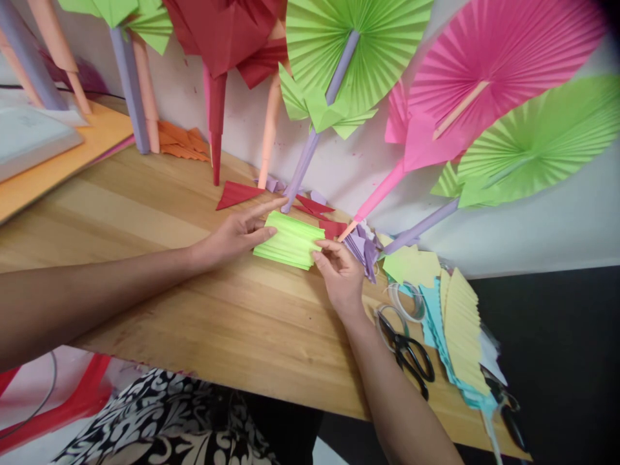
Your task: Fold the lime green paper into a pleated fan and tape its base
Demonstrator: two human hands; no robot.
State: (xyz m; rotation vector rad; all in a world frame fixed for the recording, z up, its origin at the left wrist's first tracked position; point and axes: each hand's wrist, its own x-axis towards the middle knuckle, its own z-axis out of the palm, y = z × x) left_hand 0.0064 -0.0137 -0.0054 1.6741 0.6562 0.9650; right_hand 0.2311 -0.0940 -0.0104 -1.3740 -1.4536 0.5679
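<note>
A pleated light green paper sheet (289, 240) lies on the wooden table (159, 213). My left hand (237, 234) rests at its left edge, fingers stretched out, thumb and forefinger touching the paper. My right hand (340, 272) is at the sheet's right edge, fingers curled, pinching the folded paper between thumb and fingertips.
Black-handled scissors (409, 352) and a clear tape roll (405, 300) lie right of my right hand. Beside them sits a stack of pleated yellow and teal paper (462, 332). Red and purple scraps (317, 210) lie behind the sheet. Paper fans on tube stems (356, 45) line the wall.
</note>
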